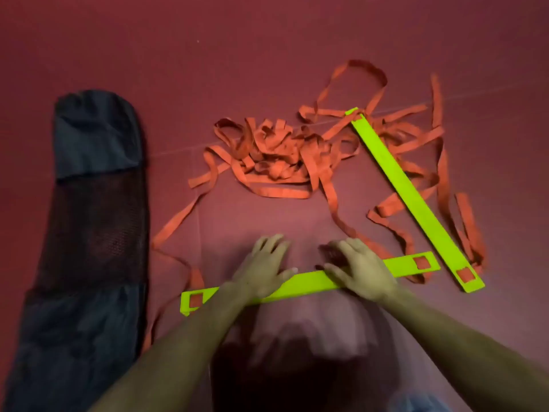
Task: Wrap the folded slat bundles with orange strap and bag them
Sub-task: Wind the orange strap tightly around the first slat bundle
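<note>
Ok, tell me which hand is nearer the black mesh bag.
Left. The left hand rests on the near green slat, on the side toward the bag; the right hand lies farther right on the same slat.

Bag [95, 221] lies lengthwise on the floor [267, 40] at the left, running near to far. Strap [276, 162] tangle sits centre-far, with loose runs trailing near-left and right. Near slat [312, 282] lies crosswise, centre-near. Second slat [413, 197] runs diagonally at right, on top of the strap. Its near end is just beside the near slat's right end; contact unclear, blurry. Left hand [264, 269] and right hand [359, 269] rest side by side on the near slat's middle.
</note>
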A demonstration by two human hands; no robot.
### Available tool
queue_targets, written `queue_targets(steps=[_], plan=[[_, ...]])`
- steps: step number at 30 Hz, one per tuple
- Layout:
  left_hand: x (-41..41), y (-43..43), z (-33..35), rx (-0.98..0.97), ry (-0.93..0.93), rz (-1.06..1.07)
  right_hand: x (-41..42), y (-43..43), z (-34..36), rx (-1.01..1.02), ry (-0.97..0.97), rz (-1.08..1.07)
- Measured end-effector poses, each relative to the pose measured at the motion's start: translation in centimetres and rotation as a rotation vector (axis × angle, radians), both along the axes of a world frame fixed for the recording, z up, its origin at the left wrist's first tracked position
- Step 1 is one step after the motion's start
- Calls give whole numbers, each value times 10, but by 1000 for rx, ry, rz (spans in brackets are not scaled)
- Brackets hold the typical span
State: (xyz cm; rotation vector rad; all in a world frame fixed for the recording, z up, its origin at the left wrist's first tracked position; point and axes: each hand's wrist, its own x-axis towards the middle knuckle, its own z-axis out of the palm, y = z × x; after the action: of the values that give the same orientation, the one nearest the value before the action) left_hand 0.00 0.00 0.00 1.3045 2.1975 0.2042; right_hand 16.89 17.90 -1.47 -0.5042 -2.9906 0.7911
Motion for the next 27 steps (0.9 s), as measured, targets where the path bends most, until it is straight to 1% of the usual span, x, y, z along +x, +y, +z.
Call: queue_targets(steps=[3,5,8,11,17,20,22,24,26,27], plan=[[14,3,-12,13,40,8,15,1,-11,22,-5,-44],[27,9,-12,38,1,14,24,3,-13,19,2,-94],[46,19,-18,153,-82,-10,33,11,-13,33,11,-119],[59,35,-18,110,-150,-29,44,23,-11,44,16,-170],[65,61,-19,-29,-30,-83,79,52,-1,81,11,-278],[65,68,-18,-30,1,-87,89,63,0,89,28,-321],[60,67,-14,35,-66,-30,91,69,-1,100,67,-374],[51,66,-9,76,-115,-31,88,74,3,28,85,-447],[39,67,-2,49,-101,-87,82,75,9,-138,118,-474],[33,66,1,51,-127,-102,79,76,12,-222,131,-477]])
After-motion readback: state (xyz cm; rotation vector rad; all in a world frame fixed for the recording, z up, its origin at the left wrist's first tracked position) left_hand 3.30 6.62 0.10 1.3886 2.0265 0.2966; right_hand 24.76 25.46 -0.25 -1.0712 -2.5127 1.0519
